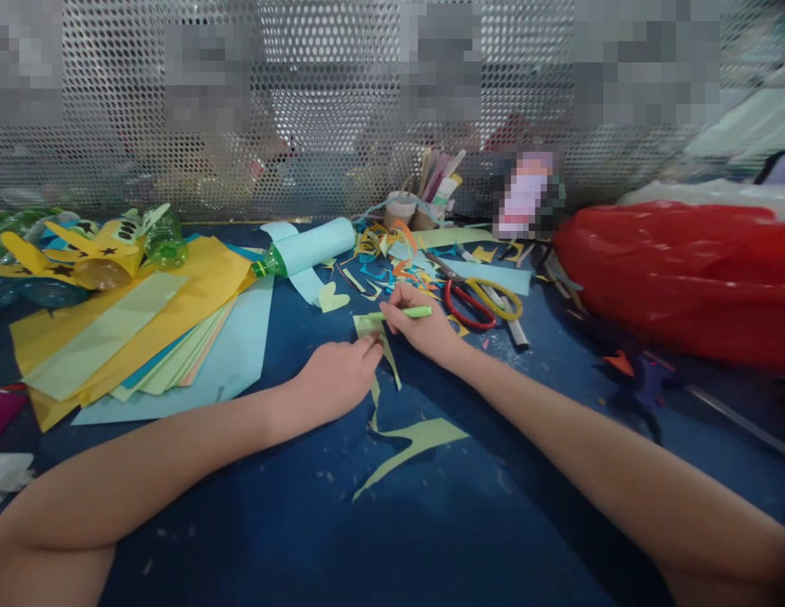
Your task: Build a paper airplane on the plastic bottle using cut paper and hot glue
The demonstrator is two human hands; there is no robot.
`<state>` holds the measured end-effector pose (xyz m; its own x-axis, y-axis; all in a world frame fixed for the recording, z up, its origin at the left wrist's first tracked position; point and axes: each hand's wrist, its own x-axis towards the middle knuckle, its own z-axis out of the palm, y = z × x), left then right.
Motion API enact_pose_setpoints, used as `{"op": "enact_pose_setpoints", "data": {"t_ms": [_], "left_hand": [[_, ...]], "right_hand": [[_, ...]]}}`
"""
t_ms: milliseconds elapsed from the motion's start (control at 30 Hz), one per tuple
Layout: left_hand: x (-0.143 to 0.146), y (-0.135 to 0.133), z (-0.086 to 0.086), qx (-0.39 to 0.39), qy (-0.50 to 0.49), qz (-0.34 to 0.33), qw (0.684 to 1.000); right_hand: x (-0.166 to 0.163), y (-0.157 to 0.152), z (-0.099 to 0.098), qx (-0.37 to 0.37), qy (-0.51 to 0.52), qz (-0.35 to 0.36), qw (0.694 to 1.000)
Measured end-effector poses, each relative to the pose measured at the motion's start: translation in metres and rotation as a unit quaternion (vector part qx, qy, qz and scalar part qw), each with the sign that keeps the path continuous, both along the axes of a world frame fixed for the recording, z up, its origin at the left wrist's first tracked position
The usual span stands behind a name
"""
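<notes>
My right hand (423,324) is closed around a light green pen (419,312), its left end over a piece of pale green paper (365,324). The fingers of my left hand (341,375) are together and press that paper to the table, hiding part of it. A narrow strip of the paper slants down past the fingertips. Below my hands lies a jagged pale green offcut (423,436). A small pale green heart-shaped cutout (332,297) sits just beyond. Scissors (484,302) with red and yellow handles rest to the right of my right hand.
Coloured paper sheets (237,354) are piled at left, beside a yellow paper craft (92,257). Behind my hands are a blue-wrapped green bottle (319,246), scattered scraps and cups of sticks (401,206). A red plastic bag (676,282) fills the right. A perforated metal screen (335,101) stands behind.
</notes>
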<state>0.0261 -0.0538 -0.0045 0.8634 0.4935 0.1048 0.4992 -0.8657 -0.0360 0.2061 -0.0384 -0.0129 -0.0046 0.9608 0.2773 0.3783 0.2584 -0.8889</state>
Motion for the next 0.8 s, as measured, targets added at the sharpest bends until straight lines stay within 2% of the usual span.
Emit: {"op": "enact_pose_setpoints", "data": {"t_ms": [333,567,800], "left_hand": [[-0.0008,-0.0003,0.0012,-0.007,-0.002,0.003,1.0],[-0.0012,0.0007,-0.0006,0.004,-0.003,-0.007,1.0],[-0.0018,0.001,0.0012,0.002,0.006,-0.005,1.0]], "right_hand": [[0.0005,-0.0026,0.0044,0.02,-0.037,-0.081,0.996],[0.0036,-0.0034,0.0072,0.043,-0.052,-0.097,0.993],[0.0066,-0.0023,0.0048,0.032,-0.024,-0.103,0.994]]}}
